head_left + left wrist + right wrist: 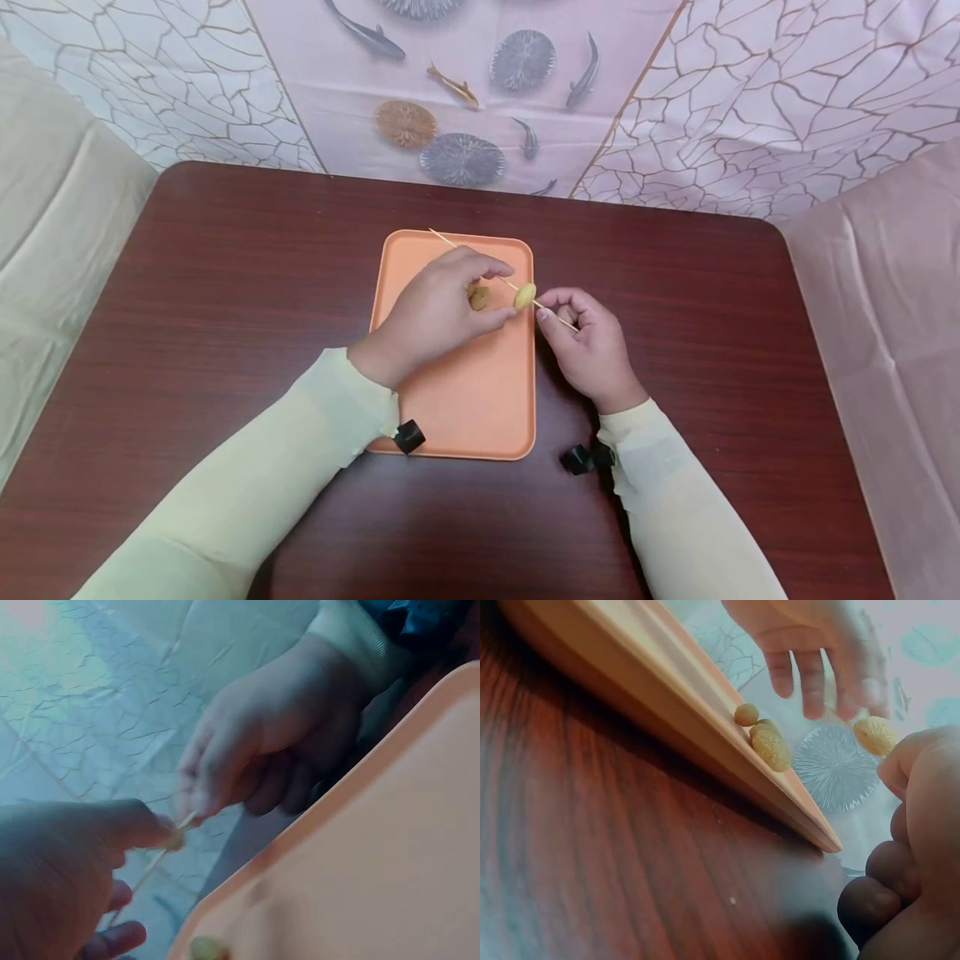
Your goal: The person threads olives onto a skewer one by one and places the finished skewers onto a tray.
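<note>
A thin wooden skewer (442, 238) slants over the tray, and a yellowish, rough-skinned oval piece (525, 296) is threaded on it near its right end. My right hand (588, 346) pinches the skewer between thumb and index finger, just right of that piece. Its other fingers are curled in. My left hand (438, 300) is over the tray, thumb tip at the oval piece and index finger apart from the thumb; the skewer passes beneath it. Similar pieces (770, 747) lie on the orange tray (472, 400), partly hidden by my left hand in the head view.
The tray sits on a dark red-brown wooden table (712, 317). A patterned cloth (487, 100) hangs behind the table's far edge, with pale cloth at both sides. A small black device (408, 437) is on my left wrist, and black devices are at my right.
</note>
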Motion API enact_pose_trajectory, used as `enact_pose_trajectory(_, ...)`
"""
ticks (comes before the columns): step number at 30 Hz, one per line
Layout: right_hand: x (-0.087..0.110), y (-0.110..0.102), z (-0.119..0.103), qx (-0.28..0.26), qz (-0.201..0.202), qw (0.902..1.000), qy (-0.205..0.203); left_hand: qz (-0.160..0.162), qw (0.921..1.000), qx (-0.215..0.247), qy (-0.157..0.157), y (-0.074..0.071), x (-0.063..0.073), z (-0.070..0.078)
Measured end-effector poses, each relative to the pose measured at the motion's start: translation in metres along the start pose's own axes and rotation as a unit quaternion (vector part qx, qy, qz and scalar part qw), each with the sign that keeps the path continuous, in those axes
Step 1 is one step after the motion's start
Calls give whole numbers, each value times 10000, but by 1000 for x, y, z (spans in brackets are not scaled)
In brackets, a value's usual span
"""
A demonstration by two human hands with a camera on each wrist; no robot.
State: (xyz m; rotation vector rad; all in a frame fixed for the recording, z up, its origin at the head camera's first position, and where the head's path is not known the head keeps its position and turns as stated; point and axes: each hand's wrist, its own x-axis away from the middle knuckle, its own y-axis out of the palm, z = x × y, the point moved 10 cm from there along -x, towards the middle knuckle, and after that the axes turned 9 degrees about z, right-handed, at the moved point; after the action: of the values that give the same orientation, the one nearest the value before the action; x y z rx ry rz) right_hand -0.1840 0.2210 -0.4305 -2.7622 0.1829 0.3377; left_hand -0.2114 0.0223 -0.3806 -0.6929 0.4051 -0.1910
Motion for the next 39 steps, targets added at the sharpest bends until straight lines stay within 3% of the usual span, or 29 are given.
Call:
enact_pose_trajectory(8, -3, -6, 7, -178, 248, 9991, 281, -384, 9937, -1046, -129, -20, -3, -30)
enact_pose_trajectory(13, -5, -6, 11, -225, 185, 9987, 410, -853, 9801, -1690, -592, -22, -2, -56)
enact_pose_trajectory(17, -7, -4, 13, -217, 68, 9985, 492, -1130, 9714, -1916, -828, -18, 1, -70)
enact_pose_trajectory(28, -8, -1, 16, -360, -281, 9967, 672, -620, 9780, -1796, -862, -20, -1, -76)
enact_pose_trajectory(35, -6, 0, 18, -380, -351, 9960, 722, -465, 9800, -1743, -840, -20, -1, -79)
enact_pose_trajectory(39, -6, -1, 19, -399, -354, 9956, 773, -305, 9838, -1450, -1007, -25, -1, -80)
